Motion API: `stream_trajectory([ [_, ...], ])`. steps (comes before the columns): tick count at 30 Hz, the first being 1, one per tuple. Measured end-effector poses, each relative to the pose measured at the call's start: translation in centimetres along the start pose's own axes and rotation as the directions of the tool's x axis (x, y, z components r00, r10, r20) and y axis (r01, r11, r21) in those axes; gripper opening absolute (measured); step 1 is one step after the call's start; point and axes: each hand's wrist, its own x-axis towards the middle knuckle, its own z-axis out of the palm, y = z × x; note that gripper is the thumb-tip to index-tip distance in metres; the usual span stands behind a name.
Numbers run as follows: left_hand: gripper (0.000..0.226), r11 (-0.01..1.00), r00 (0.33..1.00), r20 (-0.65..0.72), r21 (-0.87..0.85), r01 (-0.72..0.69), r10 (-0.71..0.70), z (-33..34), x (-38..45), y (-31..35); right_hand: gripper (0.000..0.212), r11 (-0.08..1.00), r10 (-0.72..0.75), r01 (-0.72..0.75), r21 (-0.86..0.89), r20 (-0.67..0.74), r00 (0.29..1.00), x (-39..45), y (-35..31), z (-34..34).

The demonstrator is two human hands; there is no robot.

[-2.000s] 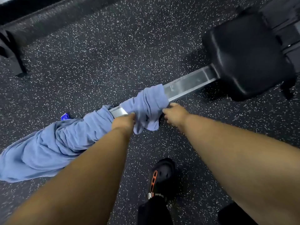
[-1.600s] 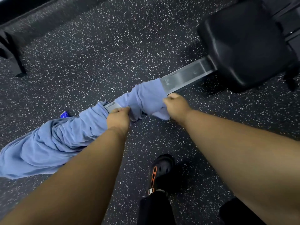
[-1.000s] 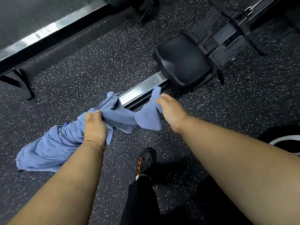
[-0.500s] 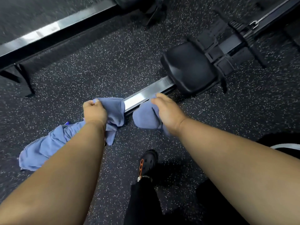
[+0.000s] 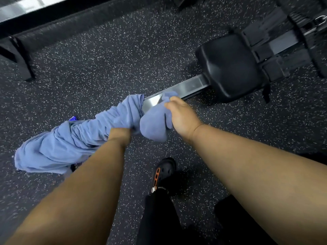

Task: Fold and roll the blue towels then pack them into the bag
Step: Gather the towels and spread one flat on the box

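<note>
Two hands hold one bunched blue towel (image 5: 79, 138): the right hand (image 5: 182, 117) pinches its upper end, while the left hand (image 5: 120, 134) is buried in folds, its grip hidden. Just beyond the right hand runs a metal rail (image 5: 185, 88) into a black seat (image 5: 231, 66).

Dim indoor light, soft picture, strong wide-angle bend.

The dark speckled floor (image 5: 109, 55) takes most of the light, and only the metal rail (image 5: 184, 88) gives a pale glare. A weak sheen lies on the black seat (image 5: 230, 68). Soft shadows fall under the blue towel (image 5: 70, 142) and beside the shoe (image 5: 164, 172). The top corners are smeared by motion blur, and straight lines curve near the edges.
</note>
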Motion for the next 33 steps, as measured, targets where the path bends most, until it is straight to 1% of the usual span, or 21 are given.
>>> stream_trajectory([
  [1, 0.032, 1.0, 1.0, 0.016, -0.024, -0.016, 0.016, 0.0, -0.4, -0.3, 0.037, 1.0, 0.002, -0.002, 0.002, 0.008, 1.0, 0.0, 0.0, 0.1],
  [2, 0.03, 0.998, 0.998, 0.066, -0.067, -0.011, 0.016, 0.0, -1.2, -0.4, 0.036, 1.0, -0.001, 0.001, 0.011, 0.014, 1.0, -0.2, 0.0, 0.2],
  [4, 0.035, 0.965, 0.979, 0.203, -0.257, 0.053, 0.0, 0.6, -2.7, -0.8, 0.03, 1.0, 0.013, -0.013, 0.023, 0.017, 1.0, -0.6, 0.0, 0.2],
  [5, 0.041, 0.93, 0.959, 0.284, -0.357, 0.087, 0.02, 0.8, -3.7, -0.8, 0.022, 0.999, 0.018, -0.019, 0.027, 0.019, 1.0, -1.0, 0.1, 0.1],
  [6, 0.047, 0.901, 0.923, 0.38, -0.421, 0.107, 0.067, 0.9, -4.4, -0.8, 0.02, 0.999, 0.016, -0.017, 0.033, 0.032, 0.999, -1.5, -0.1, -0.1],
  [7, 0.05, 0.884, 0.888, 0.442, -0.456, 0.103, 0.125, 0.8, -5.6, -0.4, 0.025, 1.0, 0.014, -0.015, 0.025, 0.042, 0.999, -2.2, -0.3, -0.3],
  [8, 0.053, 0.87, 0.868, 0.463, -0.486, 0.077, 0.181, 0.5, -6.8, -0.1, 0.028, 1.0, 0.007, -0.008, 0.028, 0.052, 0.999, -3.1, -0.6, -0.7],
  [10, 0.057, 0.812, 0.857, 0.44, -0.581, 0.045, 0.267, 0.1, -9.7, 0.6, 0.026, 0.997, 0.003, -0.008, 0.074, 0.064, 0.998, -4.9, -0.9, -1.7],
  [12, 0.045, 0.771, 0.851, 0.396, -0.637, -0.016, 0.345, -0.4, -13.7, 1.4, 0.023, 0.991, 0.02, -0.027, 0.13, 0.059, 0.998, -7.2, -1.5, -3.4],
  [14, 0.029, 0.81, 0.847, 0.343, -0.563, -0.162, 0.407, -1.2, -18.3, 2.0, 0.022, 0.97, 0.046, -0.054, 0.237, 0.039, 0.998, -10.0, -2.4, -5.5],
  [15, 0.028, 0.83, 0.833, 0.326, -0.498, -0.25, 0.446, -1.5, -20.8, 2.3, 0.018, 0.939, 0.08, -0.087, 0.334, 0.033, 0.996, -11.5, -2.6, -6.7],
  [16, 0.033, 0.846, 0.808, 0.323, -0.399, -0.355, 0.492, -1.6, -23.1, 2.4, 0.024, 0.884, 0.114, -0.123, 0.452, 0.046, 0.992, -13.0, -2.7, -8.1],
  [18, 0.041, 0.813, 0.734, 0.35, -0.249, -0.526, 0.582, -1.7, -28.2, 2.7, 0.051, 0.757, 0.188, -0.194, 0.624, 0.078, 0.979, -16.4, -2.3, -11.2],
  [20, 0.036, 0.753, 0.645, 0.405, -0.214, -0.622, 0.648, -1.2, -33.8, 3.0, 0.06, 0.692, 0.226, -0.235, 0.683, 0.104, 0.969, -20.2, -1.8, -14.6],
  [24, 0.031, 0.653, 0.513, 0.513, -0.13, -0.746, 0.688, 2.5, -44.5, 3.5, 0.037, 0.69, 0.211, -0.222, 0.689, 0.102, 0.972, -28.9, -0.5, -21.0],
  [25, 0.031, 0.634, 0.488, 0.539, -0.113, -0.765, 0.686, 3.6, -47.1, 3.7, 0.038, 0.681, 0.214, -0.218, 0.699, 0.095, 0.972, -30.9, -0.2, -22.8],
  [27, 0.031, 0.579, 0.427, 0.598, -0.076, -0.812, 0.678, 5.9, -51.8, 4.5, 0.047, 0.641, 0.187, -0.209, 0.739, 0.114, 0.976, -35.1, 0.3, -26.1],
  [28, 0.032, 0.554, 0.395, 0.641, -0.057, -0.831, 0.658, 7.1, -54.0, 4.8, 0.053, 0.596, 0.176, -0.205, 0.776, 0.123, 0.977, -37.3, 0.6, -27.7],
  [30, 0.034, 0.517, 0.34, 0.713, -0.036, -0.855, 0.613, 9.5, -58.1, 5.6, 0.061, 0.465, 0.167, -0.168, 0.869, 0.1, 0.981, -41.5, 1.5, -31.0],
  [31, 0.041, 0.492, 0.308, 0.743, -0.032, -0.87, 0.594, 10.8, -59.9, 5.8, 0.061, 0.406, 0.158, -0.137, 0.903, 0.078, 0.984, -43.7, 2.0, -32.4],
  [33, 0.064, 0.419, 0.245, 0.782, -0.022, -0.908, 0.572, 13.9, -63.3, 5.7, 0.053, 0.31, 0.139, -0.038, 0.95, -0.005, 0.99, -48.1, 3.1, -35.1],
])
